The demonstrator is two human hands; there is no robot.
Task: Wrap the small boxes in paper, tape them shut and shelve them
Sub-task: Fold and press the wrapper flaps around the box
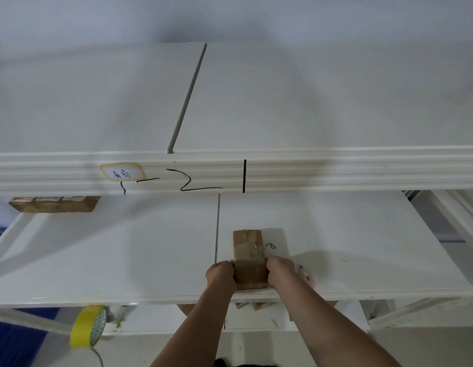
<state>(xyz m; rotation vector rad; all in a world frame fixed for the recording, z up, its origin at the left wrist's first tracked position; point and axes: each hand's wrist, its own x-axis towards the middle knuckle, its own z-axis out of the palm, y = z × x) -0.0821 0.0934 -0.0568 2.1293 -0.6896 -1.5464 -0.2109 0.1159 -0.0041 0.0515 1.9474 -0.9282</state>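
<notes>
Wrapped box: a brown paper-wrapped, taped parcel is set on the white shelf, close to its front edge and just right of the shelf's thin seam line.
Hands: the box's near end is clamped between the left hand and the right hand, one on each side face, fingers curled against the paper.
Key relation: the box's long axis is pointed away from the person, into the shelf; both hands are equally near, so a straight push inward is judged the likely move.
Beyond the box: a second brown parcel is seen far left, partly hidden under the marked upper rail.
Below: a yellow tape roll is seen down-left of the box.
Unclear: the fingertips and the box's underside are hidden.
</notes>
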